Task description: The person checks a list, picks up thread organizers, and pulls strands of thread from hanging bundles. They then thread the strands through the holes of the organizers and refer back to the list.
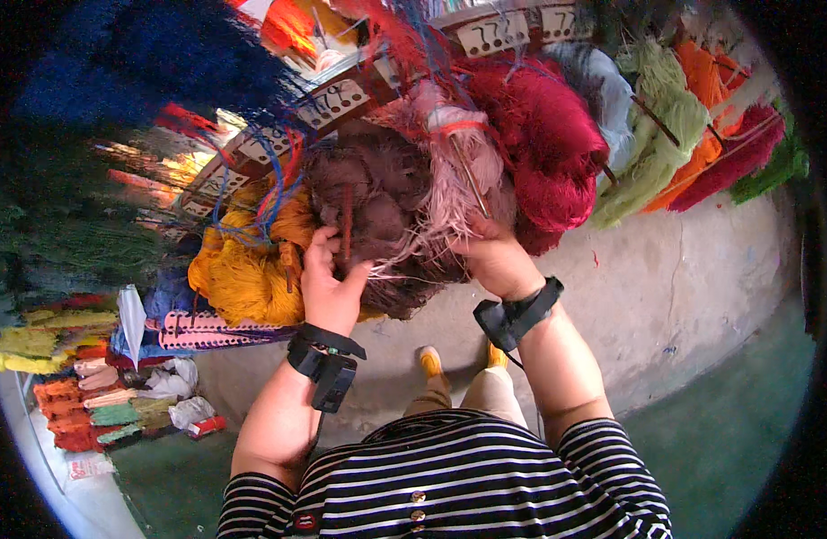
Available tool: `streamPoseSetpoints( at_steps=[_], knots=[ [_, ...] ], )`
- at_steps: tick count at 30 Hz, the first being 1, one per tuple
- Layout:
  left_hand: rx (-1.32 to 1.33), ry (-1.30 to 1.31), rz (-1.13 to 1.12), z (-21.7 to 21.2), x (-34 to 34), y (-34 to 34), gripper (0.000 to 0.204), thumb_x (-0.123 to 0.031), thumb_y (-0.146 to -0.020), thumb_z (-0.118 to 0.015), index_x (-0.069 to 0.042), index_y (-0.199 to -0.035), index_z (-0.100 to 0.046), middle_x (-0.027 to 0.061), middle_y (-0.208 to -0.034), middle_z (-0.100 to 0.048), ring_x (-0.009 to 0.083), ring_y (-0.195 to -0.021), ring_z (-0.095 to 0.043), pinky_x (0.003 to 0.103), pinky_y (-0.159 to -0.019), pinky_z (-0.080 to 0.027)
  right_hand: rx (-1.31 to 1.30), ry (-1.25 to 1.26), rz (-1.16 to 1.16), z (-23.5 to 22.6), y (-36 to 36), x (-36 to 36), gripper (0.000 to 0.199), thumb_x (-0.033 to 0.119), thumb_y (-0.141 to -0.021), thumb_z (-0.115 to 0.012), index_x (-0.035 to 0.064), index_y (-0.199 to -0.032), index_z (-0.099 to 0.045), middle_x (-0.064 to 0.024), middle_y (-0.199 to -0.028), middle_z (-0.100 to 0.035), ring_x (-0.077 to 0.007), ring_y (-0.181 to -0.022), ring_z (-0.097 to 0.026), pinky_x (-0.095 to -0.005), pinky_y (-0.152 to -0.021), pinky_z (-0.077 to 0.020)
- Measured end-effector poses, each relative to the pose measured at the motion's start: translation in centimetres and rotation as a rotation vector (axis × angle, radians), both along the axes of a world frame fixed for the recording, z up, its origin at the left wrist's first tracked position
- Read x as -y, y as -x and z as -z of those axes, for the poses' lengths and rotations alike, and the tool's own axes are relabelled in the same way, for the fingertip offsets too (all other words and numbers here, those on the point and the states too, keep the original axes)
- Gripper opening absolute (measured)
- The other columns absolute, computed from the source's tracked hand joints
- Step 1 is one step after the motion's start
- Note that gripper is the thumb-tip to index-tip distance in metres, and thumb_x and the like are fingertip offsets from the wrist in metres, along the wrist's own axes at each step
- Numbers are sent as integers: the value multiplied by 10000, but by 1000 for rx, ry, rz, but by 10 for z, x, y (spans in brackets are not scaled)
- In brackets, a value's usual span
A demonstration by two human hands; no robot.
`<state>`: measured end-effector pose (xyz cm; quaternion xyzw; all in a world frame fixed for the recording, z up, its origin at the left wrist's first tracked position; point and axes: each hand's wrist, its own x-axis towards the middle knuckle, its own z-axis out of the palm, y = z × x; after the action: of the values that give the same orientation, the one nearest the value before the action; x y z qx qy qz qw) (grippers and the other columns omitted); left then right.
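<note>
The pale pink yarn hank [438, 208] is located at the front of the hanging row, beside the crimson hank [557, 148] and partly over the dark mauve-brown hank [388, 184]. Near its top, an orange-red tie [464, 128] is passed across it; a thin rod [470, 180] lies along its face.

The thumb and forefinger of the left hand [334, 295] are set wide apart at the mauve-brown hank, with loose pale strands near the thumb tip. The fingers of the right hand [501, 265] are placed at the lower pink strands, close to the rod's end; whether strands are pinched cannot be told.

The yarn is judged light, soft and limp, with fine strands that may slip, snag or tangle. A firm hold should be taken on the gathered bundle below the tie; frayed lower strands should be handled in small groups, without jerking.
</note>
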<state>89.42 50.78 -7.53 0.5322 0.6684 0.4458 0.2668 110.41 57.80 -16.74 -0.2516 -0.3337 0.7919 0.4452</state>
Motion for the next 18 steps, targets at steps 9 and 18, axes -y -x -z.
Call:
streamPoseSetpoints(
  at_steps=[9, 18],
  knots=[
    [-225, 31, 64, 2, 23, -29, 515, -64, -791, -686, -16, -1253, -463, 178, -1151, -601, 297, -1032, -620, 378, -900, -485, 675, -581, 386, -66, 30, 54, 651, 154, -799, -721, -42, -1337, -411, -219, -1241, -568, -350, -1174, -538, -417, -1018, -399],
    [512, 236, 403, 13, 16, 8, 484, 89, -830, -508, -62, -1288, -559, 43, -1171, -620, 113, -1093, -566, 261, -924, -449, 664, -361, 401, -64, 56, 42, 739, 67, -737, -786, -51, -1359, -405, -164, -1286, -535, -244, -1168, -526, -344, -1020, -402]
  ],
)
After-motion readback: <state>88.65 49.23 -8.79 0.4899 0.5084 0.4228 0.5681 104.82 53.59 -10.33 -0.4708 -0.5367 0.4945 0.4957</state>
